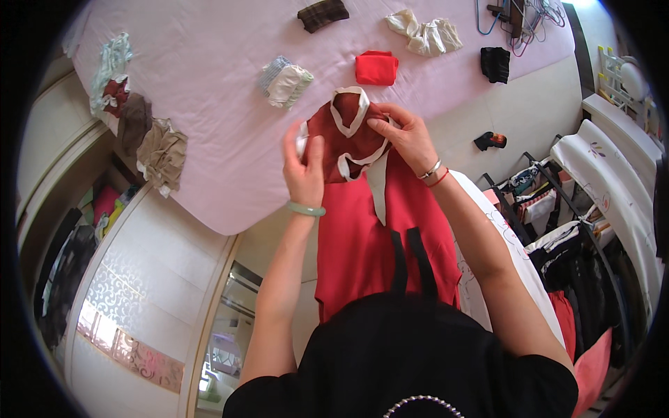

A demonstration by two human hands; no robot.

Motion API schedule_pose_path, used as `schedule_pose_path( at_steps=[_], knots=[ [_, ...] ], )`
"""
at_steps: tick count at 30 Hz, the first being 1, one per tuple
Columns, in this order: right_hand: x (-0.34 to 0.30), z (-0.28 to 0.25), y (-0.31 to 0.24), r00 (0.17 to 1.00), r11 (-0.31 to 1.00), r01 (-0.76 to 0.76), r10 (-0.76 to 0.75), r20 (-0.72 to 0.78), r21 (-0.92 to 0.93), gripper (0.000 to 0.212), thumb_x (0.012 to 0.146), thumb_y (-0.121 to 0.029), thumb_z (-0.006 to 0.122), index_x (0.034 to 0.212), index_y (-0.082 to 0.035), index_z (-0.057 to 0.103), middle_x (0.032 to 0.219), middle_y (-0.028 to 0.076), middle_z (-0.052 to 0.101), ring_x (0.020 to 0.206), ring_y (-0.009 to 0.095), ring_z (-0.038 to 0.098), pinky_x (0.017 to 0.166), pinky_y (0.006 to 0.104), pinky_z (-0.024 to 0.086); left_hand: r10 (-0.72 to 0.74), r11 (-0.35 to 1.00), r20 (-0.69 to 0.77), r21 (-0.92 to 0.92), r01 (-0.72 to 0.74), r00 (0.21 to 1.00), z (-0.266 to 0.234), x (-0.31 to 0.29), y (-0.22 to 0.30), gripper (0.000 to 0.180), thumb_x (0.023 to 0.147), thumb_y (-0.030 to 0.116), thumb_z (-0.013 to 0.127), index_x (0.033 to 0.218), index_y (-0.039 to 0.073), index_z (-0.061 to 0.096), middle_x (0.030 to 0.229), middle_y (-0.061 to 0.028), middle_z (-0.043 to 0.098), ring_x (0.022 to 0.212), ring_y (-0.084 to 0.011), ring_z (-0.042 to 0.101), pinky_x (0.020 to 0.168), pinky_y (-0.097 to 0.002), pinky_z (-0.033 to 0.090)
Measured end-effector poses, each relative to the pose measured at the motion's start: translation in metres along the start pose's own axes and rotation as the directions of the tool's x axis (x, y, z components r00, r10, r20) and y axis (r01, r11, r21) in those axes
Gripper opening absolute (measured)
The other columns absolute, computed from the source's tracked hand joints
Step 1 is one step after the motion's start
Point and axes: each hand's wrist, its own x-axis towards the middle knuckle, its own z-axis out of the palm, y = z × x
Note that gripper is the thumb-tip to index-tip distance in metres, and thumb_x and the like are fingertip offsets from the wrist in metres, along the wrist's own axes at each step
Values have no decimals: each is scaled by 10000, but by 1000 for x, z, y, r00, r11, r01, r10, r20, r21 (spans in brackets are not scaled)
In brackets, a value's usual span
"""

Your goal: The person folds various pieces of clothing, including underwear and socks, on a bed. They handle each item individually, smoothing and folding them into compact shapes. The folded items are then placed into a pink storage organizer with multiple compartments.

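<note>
Straightening the red top, I think: my left hand pinches one side, my right hand the other, up by the bed. Folding probably needs flat sides next.

Spread far with a pink-sheeted bed, bounded near left by a pale panel (silvery scrollwork included), flanked right by pale floor and a black rack.
</note>
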Motion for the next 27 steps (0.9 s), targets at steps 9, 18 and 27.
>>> schedule_pose_path(
  at_steps=[9,18,27],
  knots=[
    [-49,15,-62,975,954,191,-213,-71,-232,242,848,-81,677,1077,-18,632,981,64,678,873,98,619,749,250,501,-109,966,181,-212,147,977,22,-8,69,161,869,154,722,939,21,663,739,65,584,626,-6,492,540,-168,381],
    [-108,12,-139,897,893,362,-412,-161,-266,204,902,-166,627,924,31,677,940,73,666,811,131,620,724,270,503,71,955,140,-295,-26,988,-5,-61,162,156,850,146,742,891,22,657,742,62,564,632,-21,466,548,-178,367],
    [-146,2,-190,953,845,289,-210,-218,450,236,932,-168,557,1016,30,652,1020,102,666,920,178,644,842,305,520,312,871,-36,-388,-301,950,-5,-79,209,147,856,138,735,886,22,651,742,59,556,653,-28,470,581,-180,379]
  ],
)
